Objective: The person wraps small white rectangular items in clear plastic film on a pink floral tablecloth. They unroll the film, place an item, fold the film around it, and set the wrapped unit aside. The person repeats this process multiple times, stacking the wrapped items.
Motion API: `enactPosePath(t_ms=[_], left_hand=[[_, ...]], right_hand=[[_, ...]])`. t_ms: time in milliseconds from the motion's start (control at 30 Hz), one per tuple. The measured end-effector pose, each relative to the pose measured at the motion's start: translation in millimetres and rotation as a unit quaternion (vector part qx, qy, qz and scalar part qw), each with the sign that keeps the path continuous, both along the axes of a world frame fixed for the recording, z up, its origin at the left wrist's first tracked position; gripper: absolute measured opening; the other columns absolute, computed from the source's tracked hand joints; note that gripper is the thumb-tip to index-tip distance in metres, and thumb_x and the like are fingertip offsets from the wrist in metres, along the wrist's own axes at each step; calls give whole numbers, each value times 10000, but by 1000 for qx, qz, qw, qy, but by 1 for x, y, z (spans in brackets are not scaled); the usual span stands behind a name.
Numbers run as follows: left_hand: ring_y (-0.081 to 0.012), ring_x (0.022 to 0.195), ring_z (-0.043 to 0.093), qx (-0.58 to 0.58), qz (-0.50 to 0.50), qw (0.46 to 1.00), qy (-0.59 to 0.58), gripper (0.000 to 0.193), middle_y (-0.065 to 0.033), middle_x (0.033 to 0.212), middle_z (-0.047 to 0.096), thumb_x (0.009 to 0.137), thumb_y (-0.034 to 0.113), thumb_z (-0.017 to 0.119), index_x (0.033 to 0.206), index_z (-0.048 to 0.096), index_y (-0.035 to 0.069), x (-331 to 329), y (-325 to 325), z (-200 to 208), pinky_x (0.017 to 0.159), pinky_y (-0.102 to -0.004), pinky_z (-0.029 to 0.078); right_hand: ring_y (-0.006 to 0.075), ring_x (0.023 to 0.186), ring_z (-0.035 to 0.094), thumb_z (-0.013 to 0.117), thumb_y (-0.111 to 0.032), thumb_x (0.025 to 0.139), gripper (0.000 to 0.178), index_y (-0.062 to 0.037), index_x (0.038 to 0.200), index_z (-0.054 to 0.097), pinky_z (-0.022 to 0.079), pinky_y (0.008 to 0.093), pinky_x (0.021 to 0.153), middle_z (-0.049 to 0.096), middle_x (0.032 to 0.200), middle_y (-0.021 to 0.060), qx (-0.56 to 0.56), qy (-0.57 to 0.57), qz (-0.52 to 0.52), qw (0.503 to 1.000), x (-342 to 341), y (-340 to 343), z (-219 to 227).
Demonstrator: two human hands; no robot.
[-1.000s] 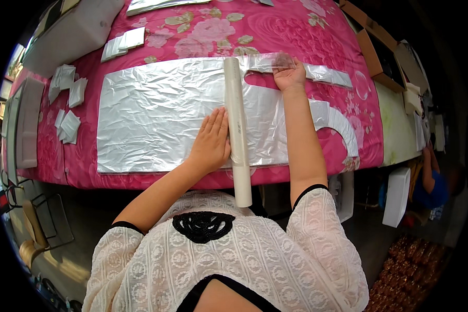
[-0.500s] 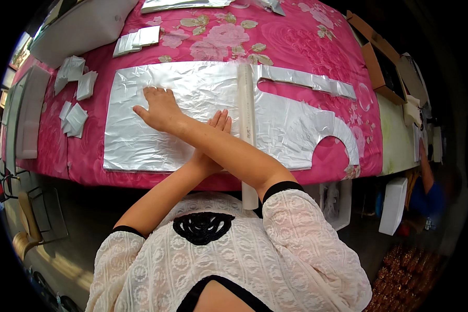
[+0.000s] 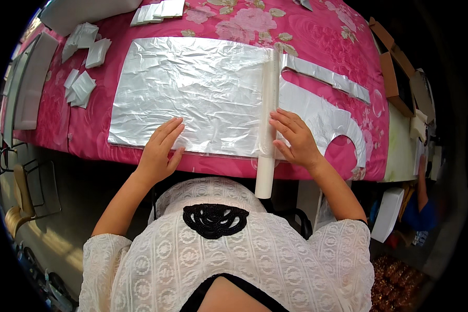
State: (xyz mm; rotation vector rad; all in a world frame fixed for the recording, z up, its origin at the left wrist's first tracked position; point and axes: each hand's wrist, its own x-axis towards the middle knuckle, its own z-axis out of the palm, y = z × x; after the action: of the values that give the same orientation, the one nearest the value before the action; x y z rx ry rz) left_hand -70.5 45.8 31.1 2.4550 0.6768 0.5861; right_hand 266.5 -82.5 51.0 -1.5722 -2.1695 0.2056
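A silvery-white stack of thin plastic film (image 3: 192, 93) lies flat before me, its right end cut into straps around rounded openings. Across it lies a pale, translucent tube (image 3: 265, 177), its near end sticking out past the table edge towards me. My left hand (image 3: 163, 149) is at the near edge of the film, fingers stretched out and holding nothing. At the tube's right side is my right hand (image 3: 296, 139), fingers extended, with the fingertips at or touching the tube; nothing is gripped.
Small folded white packets (image 3: 81, 88) lie at the left, with more packets (image 3: 158, 11) at the far side. A pink floral cloth (image 3: 218, 165) covers the table. White boxes (image 3: 34, 83) stand at the left edge, a brown carton (image 3: 397, 78) at the right. Another person's arm (image 3: 422, 182) shows far right.
My crossed arms have come apart. The right hand has swung from the film's left part over to the tube; the left hand has moved left to the near edge. The view has shifted slightly.
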Motion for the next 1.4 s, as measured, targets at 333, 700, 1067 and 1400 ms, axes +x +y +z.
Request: enactPosePath(t_ms=[333,700,1067,1400], left_hand=[[-296,1249,421,-90,92,988,-81,388,-162,1326,468,928,186,436,1262,472,-8,-37,2,13,1038,-370,309],[-245,1136,508,-174,298,928,-141,351,-158,1205,539,944,159,408,1219,493,-42,-121,-12,-2,965,-321,378],[-293,947,571,-149,428,887,91,737,-188,1086,554,715,169,736,1306,338,-21,-115,-12,-7,829,-356,452],[-127,772,583,-656,36,671,-344,596,-137,1005,602,721,234,717,1189,455,-25,-65,-8,52,636,-251,498]], right_hand=[[281,1281,377,386,-471,921,542,-66,1255,521,249,406,1076,516,1284,136,-106,84,194,972,-102,71,-16],[288,1269,386,472,-435,896,493,-82,1236,523,279,438,1059,516,1269,116,35,60,228,971,-197,186,0],[359,1377,130,468,-452,876,636,-89,1383,344,80,435,1124,308,1425,194,30,56,139,988,-300,237,-58],[177,788,583,713,-262,751,550,34,1105,412,514,325,713,575,852,126,-266,754,40,599,-243,204,54]])
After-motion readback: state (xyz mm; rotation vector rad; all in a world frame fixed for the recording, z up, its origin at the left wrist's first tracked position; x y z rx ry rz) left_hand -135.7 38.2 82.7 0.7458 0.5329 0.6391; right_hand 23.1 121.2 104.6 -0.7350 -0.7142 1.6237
